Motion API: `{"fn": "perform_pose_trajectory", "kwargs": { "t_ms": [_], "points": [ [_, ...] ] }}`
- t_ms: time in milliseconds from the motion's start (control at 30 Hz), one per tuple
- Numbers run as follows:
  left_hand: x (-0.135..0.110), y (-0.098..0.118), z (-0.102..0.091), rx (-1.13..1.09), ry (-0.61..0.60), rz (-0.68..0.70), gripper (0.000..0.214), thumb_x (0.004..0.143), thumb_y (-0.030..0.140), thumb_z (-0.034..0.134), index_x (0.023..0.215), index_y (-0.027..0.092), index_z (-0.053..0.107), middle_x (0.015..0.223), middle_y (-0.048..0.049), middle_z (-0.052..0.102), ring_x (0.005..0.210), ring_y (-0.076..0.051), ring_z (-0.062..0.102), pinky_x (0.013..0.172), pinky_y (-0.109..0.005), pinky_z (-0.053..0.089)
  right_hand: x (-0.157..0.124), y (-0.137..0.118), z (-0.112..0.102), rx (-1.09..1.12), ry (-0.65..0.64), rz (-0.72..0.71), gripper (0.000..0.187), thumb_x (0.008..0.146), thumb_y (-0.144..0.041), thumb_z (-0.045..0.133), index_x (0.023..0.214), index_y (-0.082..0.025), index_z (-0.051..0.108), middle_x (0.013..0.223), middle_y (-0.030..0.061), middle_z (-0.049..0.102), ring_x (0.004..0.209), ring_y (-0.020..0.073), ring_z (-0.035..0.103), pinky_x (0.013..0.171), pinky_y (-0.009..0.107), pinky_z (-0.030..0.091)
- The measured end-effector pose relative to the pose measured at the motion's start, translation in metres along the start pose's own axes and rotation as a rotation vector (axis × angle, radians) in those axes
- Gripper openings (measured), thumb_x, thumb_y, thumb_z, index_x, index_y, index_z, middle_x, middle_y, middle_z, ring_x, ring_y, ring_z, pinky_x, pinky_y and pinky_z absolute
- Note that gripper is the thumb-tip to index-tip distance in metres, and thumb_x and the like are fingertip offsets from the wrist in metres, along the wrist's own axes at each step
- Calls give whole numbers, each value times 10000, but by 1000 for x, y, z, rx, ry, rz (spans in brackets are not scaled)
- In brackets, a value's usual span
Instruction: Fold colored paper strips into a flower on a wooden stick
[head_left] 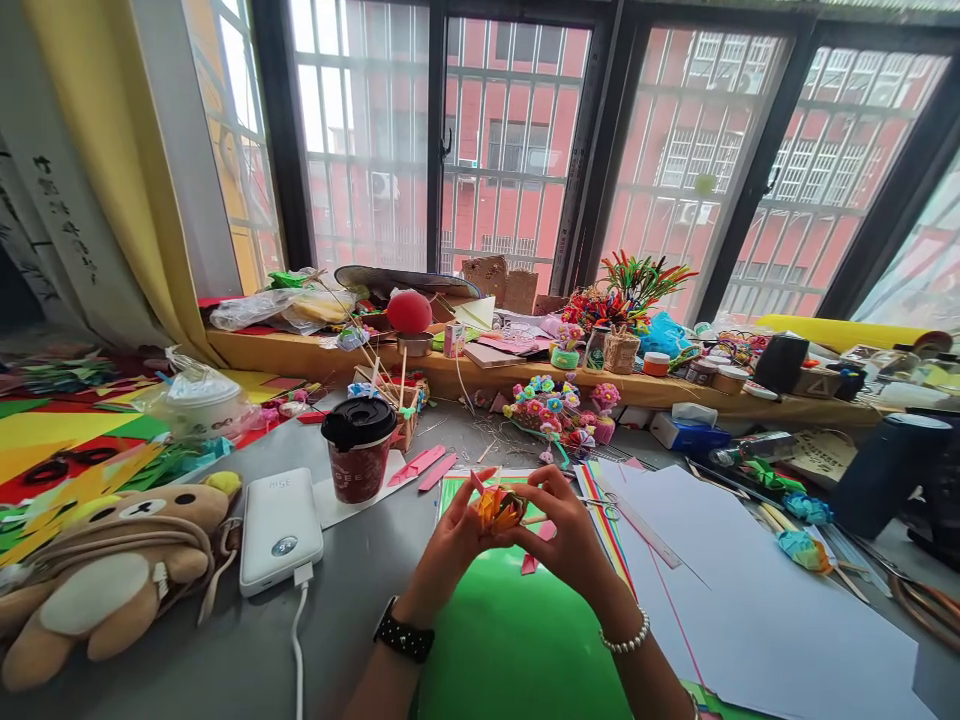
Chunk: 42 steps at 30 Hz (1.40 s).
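An orange and yellow folded-paper flower [501,510] is between my two hands, above a glossy green surface [517,640]. My left hand [454,530], with a black dotted watch band at the wrist, grips the flower from the left. My right hand [571,530], wearing a beaded bracelet, pinches the flower's right side with thumb and fingers. A thin pale stick [534,519] shows by my right fingers; whether it joins the flower is unclear. A pink paper piece [530,563] lies under my right hand, and pink paper strips [417,467] rest beyond my left hand.
Left of my hands stand a lidded cup [358,455], a white power bank [281,530] with its cable, and a plush bear [112,575]. White paper sheets [780,590] and a ruler [641,525] lie to the right. Craft flowers [551,410] sit below the cluttered windowsill.
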<state>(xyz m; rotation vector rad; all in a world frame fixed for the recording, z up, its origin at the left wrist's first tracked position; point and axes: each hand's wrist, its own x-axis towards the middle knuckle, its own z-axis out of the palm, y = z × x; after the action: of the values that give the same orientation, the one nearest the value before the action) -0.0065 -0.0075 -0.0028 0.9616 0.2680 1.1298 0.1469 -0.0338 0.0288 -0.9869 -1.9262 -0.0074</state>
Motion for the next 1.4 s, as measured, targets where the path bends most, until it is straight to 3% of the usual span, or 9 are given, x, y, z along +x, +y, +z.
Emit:
{"fn": "perform_pose_trajectory", "kwargs": {
  "t_ms": [167, 733, 900, 1033, 1133, 1233, 1400],
  "points": [
    [0, 0, -2, -8, -32, -49, 421, 640, 290, 691, 1028, 206, 552, 950, -68, 641, 885, -219, 601, 740, -326, 475, 0, -1, 0, 3, -18, 11, 337, 706, -353, 623, 1009, -209, 597, 848, 44, 483, 680, 146, 521, 610, 283, 478],
    [0, -6, -1, -79, -57, -51, 413, 628, 235, 700, 1002, 216, 526, 957, -54, 635, 846, -207, 617, 755, -345, 464, -4, 0, 3, 21, -31, 15, 246, 737, -243, 547, 978, -201, 570, 894, 51, 450, 701, 157, 512, 635, 306, 468],
    [1, -5, 1, -68, -7, -48, 404, 628, 216, 698, 993, 195, 526, 923, -57, 646, 787, -186, 624, 708, -317, 484, -5, 5, 10, 7, -23, 24, 249, 755, -296, 546, 980, -191, 561, 908, 62, 449, 724, 168, 524, 638, 311, 474],
    [4, -4, 2, -86, 130, -47, 366, 667, 222, 666, 992, 189, 501, 894, -49, 656, 779, -171, 633, 724, -293, 488, -4, 10, 15, 17, 15, 86, 365, 758, -393, 546, 1075, -218, 504, 926, 61, 458, 741, 168, 522, 631, 296, 486],
    [6, -1, 1, -144, 213, -40, 276, 740, 257, 590, 989, 183, 495, 925, -45, 647, 821, -156, 631, 765, -257, 484, -3, 12, 11, 65, 73, 121, 375, 825, -431, 418, 1125, -206, 439, 905, 56, 465, 677, 145, 504, 593, 276, 480],
    [8, 1, -1, -218, 232, -62, 214, 783, 257, 530, 972, 155, 521, 946, -50, 634, 833, -145, 628, 747, -214, 496, -1, 12, 4, 34, 142, 139, 283, 893, -332, 266, 1007, -192, 484, 888, 56, 488, 685, 143, 509, 617, 277, 456],
    [8, 3, -3, -313, 201, -84, 208, 826, 236, 459, 967, 112, 547, 983, -84, 616, 867, -143, 615, 753, -202, 508, 0, 17, -2, 32, 71, 115, 248, 882, -298, 352, 919, -198, 576, 833, 53, 564, 742, 156, 553, 667, 265, 442]
  ]
}}
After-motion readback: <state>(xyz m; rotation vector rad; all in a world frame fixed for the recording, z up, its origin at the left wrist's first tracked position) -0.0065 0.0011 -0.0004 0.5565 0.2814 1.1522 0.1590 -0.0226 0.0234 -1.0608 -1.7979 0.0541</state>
